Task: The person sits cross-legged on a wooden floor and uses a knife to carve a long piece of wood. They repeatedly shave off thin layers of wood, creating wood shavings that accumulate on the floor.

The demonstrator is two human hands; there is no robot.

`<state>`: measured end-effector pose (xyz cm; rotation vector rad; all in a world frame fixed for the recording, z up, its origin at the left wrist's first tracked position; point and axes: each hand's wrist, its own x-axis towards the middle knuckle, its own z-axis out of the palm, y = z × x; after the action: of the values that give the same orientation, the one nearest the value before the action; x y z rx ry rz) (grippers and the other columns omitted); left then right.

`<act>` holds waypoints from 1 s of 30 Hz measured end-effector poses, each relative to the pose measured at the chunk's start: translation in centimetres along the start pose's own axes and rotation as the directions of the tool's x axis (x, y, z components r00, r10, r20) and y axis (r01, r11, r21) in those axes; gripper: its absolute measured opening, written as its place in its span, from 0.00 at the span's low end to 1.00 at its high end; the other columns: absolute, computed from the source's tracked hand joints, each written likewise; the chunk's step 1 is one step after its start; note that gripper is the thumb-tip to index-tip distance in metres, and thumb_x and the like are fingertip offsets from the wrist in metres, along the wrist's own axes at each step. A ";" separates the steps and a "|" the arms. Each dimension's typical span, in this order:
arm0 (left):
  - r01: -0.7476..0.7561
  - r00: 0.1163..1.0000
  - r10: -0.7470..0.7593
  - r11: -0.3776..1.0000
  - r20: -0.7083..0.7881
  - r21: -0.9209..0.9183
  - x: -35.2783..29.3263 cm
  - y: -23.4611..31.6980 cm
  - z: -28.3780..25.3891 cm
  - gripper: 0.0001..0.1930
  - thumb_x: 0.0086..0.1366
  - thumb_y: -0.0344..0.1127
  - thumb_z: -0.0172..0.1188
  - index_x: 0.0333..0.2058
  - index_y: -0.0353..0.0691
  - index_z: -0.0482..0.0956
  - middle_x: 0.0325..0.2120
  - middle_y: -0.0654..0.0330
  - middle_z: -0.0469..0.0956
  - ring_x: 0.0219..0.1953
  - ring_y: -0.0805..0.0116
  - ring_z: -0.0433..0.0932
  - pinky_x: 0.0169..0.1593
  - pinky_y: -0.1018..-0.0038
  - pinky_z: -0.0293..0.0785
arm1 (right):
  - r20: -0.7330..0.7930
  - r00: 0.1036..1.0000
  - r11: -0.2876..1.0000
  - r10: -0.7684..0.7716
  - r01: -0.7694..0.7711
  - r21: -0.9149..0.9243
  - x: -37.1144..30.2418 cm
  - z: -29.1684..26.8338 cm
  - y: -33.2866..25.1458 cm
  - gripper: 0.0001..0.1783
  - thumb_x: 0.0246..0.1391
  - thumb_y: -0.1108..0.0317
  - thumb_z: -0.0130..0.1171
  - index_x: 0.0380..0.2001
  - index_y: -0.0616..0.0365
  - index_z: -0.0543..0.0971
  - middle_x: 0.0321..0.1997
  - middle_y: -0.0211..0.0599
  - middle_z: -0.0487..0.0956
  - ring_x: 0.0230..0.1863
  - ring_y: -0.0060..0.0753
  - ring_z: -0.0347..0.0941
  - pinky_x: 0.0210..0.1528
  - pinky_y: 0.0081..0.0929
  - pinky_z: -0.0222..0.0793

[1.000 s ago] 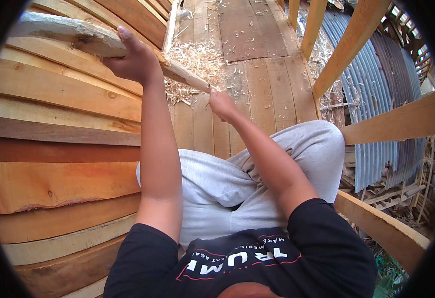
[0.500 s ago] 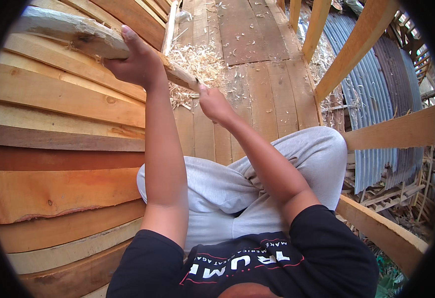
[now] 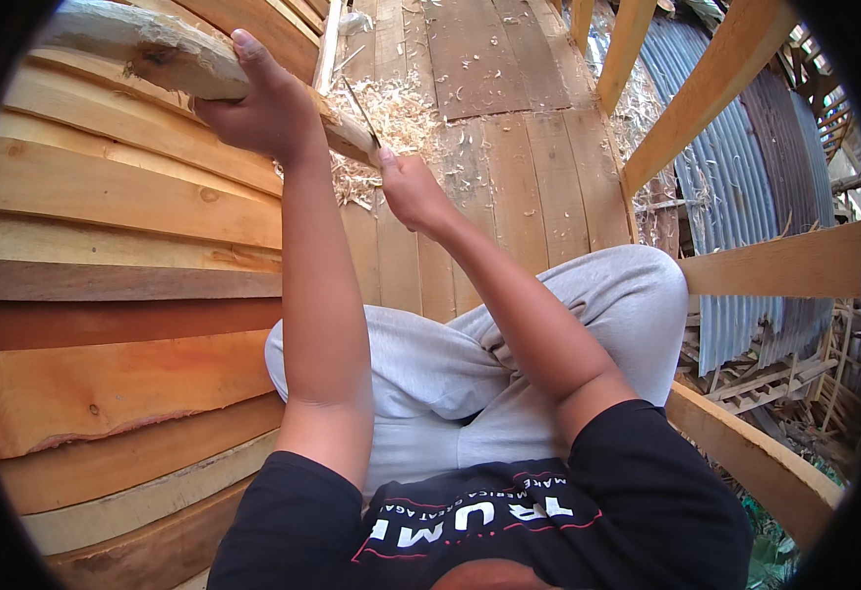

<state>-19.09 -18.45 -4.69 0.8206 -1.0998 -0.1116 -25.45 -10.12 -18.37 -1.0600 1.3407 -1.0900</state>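
A pale, part-barked wooden branch [image 3: 160, 57] slants from the upper left toward the middle of the view. My left hand [image 3: 271, 110] grips it from below, thumb up along its near side. At the branch's lower right end my right hand [image 3: 416, 195] is closed in a fist round the handle of a knife. The knife's thin dark blade [image 3: 362, 110] points up and away, close against the branch's end. The handle itself is hidden by my fingers.
Curly wood shavings [image 3: 406, 103] lie heaped on the plank floor [image 3: 519, 187] beyond my hands. Stacked boards [image 3: 125, 187] form a wall at the left. Wooden rails [image 3: 774, 258] and corrugated metal sheets [image 3: 735, 177] stand at the right. My legs [image 3: 411, 374] are crossed below.
My right hand has shifted slightly left along the branch's end, and the knife blade now shows standing up. The left hand and branch have moved slightly left.
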 end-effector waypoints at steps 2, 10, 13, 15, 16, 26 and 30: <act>0.032 0.999 -0.032 0.999 -0.012 -0.009 0.0 0.2 0.3 0.37 0.59 0.53 0.64 0.50 0.22 0.63 0.45 0.43 0.73 0.46 0.57 0.76 0.49 0.69 0.76 | -0.110 0.971 0.974 0.214 -0.221 -0.056 0.6 -1.1 7.1 0.29 0.68 0.52 0.34 0.34 0.69 0.74 0.24 0.51 0.76 0.19 0.45 0.74 0.23 0.40 0.69; 0.109 0.991 -0.104 0.992 -0.083 0.062 1.9 -1.5 -2.3 0.34 0.63 0.49 0.61 0.51 0.21 0.61 0.46 0.41 0.72 0.46 0.54 0.77 0.50 0.69 0.77 | -0.021 0.990 0.987 0.137 -0.139 -0.079 -0.1 1.4 1.0 0.32 0.67 0.53 0.34 0.31 0.75 0.76 0.29 0.68 0.77 0.31 0.61 0.77 0.37 0.49 0.72; 0.131 0.983 -0.107 0.978 -0.149 0.162 1.2 -1.0 -2.3 0.34 0.63 0.48 0.60 0.52 0.21 0.60 0.46 0.39 0.72 0.47 0.51 0.76 0.51 0.66 0.77 | -0.081 0.997 0.987 -0.014 0.000 -0.159 1.0 1.8 2.6 0.33 0.67 0.53 0.35 0.29 0.76 0.76 0.32 0.74 0.76 0.35 0.68 0.76 0.42 0.53 0.70; 0.144 0.979 -0.114 0.973 -0.169 0.178 1.8 -0.6 -1.6 0.33 0.63 0.46 0.60 0.52 0.21 0.60 0.47 0.38 0.71 0.48 0.50 0.76 0.51 0.65 0.77 | -0.190 0.982 0.983 0.011 -0.045 -0.176 2.6 0.9 7.9 0.33 0.67 0.53 0.35 0.27 0.76 0.76 0.33 0.74 0.76 0.37 0.70 0.75 0.45 0.54 0.69; 0.154 0.977 -0.124 0.974 -0.174 0.166 2.2 -1.2 -2.2 0.33 0.63 0.46 0.59 0.52 0.21 0.60 0.47 0.38 0.71 0.48 0.50 0.76 0.51 0.65 0.77 | -0.162 0.987 0.988 0.006 -0.030 -0.149 2.7 1.2 8.2 0.33 0.67 0.53 0.35 0.28 0.77 0.76 0.34 0.71 0.77 0.39 0.68 0.75 0.46 0.54 0.68; 0.159 0.977 -0.120 0.960 -0.175 0.229 1.5 -0.7 -2.4 0.32 0.63 0.46 0.59 0.50 0.20 0.61 0.46 0.37 0.71 0.48 0.50 0.76 0.51 0.65 0.78 | -0.164 0.984 0.968 0.064 -0.101 -0.229 3.9 -0.6 10.1 0.32 0.68 0.52 0.34 0.25 0.71 0.75 0.20 0.53 0.76 0.19 0.45 0.76 0.25 0.41 0.72; 0.157 0.978 -0.131 0.976 -0.164 0.151 1.7 -0.9 -3.5 0.32 0.63 0.46 0.59 0.51 0.20 0.60 0.46 0.37 0.71 0.49 0.50 0.75 0.52 0.65 0.77 | -0.139 0.975 0.967 0.171 -0.193 -0.164 3.2 0.9 9.2 0.32 0.68 0.52 0.35 0.27 0.72 0.74 0.20 0.52 0.76 0.18 0.46 0.74 0.24 0.42 0.71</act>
<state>-15.08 -18.02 -4.67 1.0395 -0.9119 -0.0794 -24.88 -11.57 -28.02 -0.9859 1.6255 -0.9244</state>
